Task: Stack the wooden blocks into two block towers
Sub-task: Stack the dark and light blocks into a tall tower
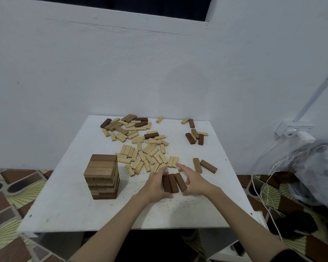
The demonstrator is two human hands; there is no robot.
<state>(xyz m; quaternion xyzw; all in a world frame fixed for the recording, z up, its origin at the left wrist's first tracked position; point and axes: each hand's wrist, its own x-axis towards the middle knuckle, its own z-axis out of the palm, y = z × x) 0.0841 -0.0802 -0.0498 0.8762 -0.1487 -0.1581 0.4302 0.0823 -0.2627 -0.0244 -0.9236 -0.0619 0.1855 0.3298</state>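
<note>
No brand, label or readable writing anywhere on the blocks or table.

Left hand [155, 183] pressed against the left side of three dark blocks [173, 183] lying side by side on the white table [68, 210], fingers stretched along the outer block, thumb tucked at the near end. Right hand [192, 179] cupped at the right side of the same row, fingers straight and spread, index reaching past the far end, thumb near the front corner of the rightmost block. Grip on both sides wide and loose, flanking the row rather than curled round it; rightmost block angled slightly away from the other two.

Finished tower [103, 176] of mixed brown blocks standing upright left of the hands, well apart from them. Loose pile of pale blocks [144, 154] scattered just beyond the fingertips, with darker pieces mixed in toward the far edge. Two brown blocks [204, 166] lying just right of the right hand. Small cluster of dark and pale blocks [195, 137] near the far right corner.

White wall behind; wall socket [293, 132] with plug and white cables at right; patterned floor below.
</note>
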